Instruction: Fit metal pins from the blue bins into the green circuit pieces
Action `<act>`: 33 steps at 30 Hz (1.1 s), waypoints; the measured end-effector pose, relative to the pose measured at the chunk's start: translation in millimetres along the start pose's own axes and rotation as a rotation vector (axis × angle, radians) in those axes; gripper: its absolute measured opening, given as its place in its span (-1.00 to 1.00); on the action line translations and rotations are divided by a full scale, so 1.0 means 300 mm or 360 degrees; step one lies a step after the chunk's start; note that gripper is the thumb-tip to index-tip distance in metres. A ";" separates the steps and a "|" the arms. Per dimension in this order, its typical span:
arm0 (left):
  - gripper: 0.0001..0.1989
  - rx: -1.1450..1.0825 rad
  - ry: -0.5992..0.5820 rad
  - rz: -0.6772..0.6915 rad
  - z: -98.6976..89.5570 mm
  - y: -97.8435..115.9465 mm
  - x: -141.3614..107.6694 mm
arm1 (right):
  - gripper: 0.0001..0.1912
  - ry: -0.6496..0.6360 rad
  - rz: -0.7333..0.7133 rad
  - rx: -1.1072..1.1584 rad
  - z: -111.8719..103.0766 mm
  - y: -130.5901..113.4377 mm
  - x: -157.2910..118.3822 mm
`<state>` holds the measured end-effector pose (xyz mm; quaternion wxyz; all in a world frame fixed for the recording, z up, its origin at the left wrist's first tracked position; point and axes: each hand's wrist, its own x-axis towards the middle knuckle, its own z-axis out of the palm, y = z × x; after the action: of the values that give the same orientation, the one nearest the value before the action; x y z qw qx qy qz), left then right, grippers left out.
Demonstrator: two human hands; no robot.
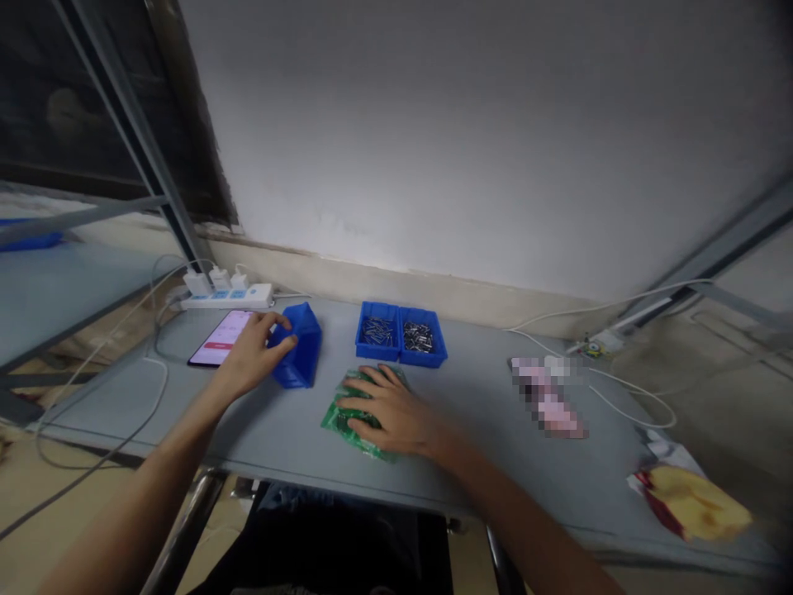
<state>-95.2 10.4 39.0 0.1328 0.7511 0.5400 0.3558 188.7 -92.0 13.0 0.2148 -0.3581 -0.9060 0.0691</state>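
My left hand [253, 351] grips the rim of a blue plastic bin [303, 351], which is tipped on its side on the grey table. Under the spread fingers of my right hand [387, 409] lies a green plastic bag [338, 417]; dark contents show faintly through it. Behind that bag, two blue bins stand side by side. Long metal screws or pins fill part of the left bin [377, 354], and short metal pieces lie in the right bin [424, 358].
A lit phone [216, 343] lies left of my left hand, near a white power strip [229, 299] with cables. Rightward are a pixelated pink item [551, 405], loose white cables and a yellow-red packet [697, 502]. The table's front edge [347, 486] runs before me.
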 end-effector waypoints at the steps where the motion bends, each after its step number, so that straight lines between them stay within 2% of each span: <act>1: -0.62 -0.0019 0.0014 -0.0030 0.014 -0.011 0.024 | -0.73 0.0061 0.0015 0.0056 -0.006 0.007 -0.007; 6: -0.61 -0.0260 -0.0043 -0.0156 0.102 -0.066 0.134 | -0.76 0.0637 0.0216 0.0160 -0.050 0.064 -0.038; 8: -0.60 -0.0443 -0.0128 -0.0268 0.141 -0.078 0.159 | -0.74 0.0775 0.0334 0.0105 -0.068 0.089 -0.051; 11: -0.59 -0.0533 -0.0257 -0.0403 0.184 -0.084 0.181 | -0.72 0.0739 0.0398 0.0069 -0.092 0.120 -0.057; 14: -0.61 -0.0352 -0.0261 -0.0353 0.201 -0.083 0.198 | -0.74 0.0607 0.0337 0.0125 -0.118 0.145 -0.036; 17: -0.62 -0.0190 -0.0242 -0.0316 0.209 -0.076 0.217 | -0.76 0.0592 0.0300 0.0138 -0.146 0.165 -0.001; 20: -0.60 -0.0137 -0.0272 -0.0260 0.218 -0.069 0.232 | -0.77 0.0756 0.0294 0.0089 -0.165 0.187 0.008; 23: -0.58 -0.0101 -0.0336 -0.0185 0.227 -0.071 0.239 | -0.77 0.0967 0.0406 0.0053 -0.164 0.224 -0.027; 25: -0.58 -0.0081 -0.0366 -0.0179 0.231 -0.077 0.239 | -0.77 0.0987 0.0491 0.0007 -0.152 0.257 -0.061; 28: -0.59 -0.0087 -0.0375 -0.0184 0.233 -0.085 0.232 | -0.81 0.0863 0.0479 -0.0146 -0.128 0.305 -0.093; 33: -0.55 -0.0131 -0.0436 -0.0177 0.223 -0.074 0.215 | -0.81 0.0610 0.0413 -0.0383 -0.098 0.350 -0.088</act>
<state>-55.2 89.5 3.8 0.2555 0.7554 0.5426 0.2639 283.7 -33.7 1.3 0.3277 -0.5009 -0.7969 -0.0814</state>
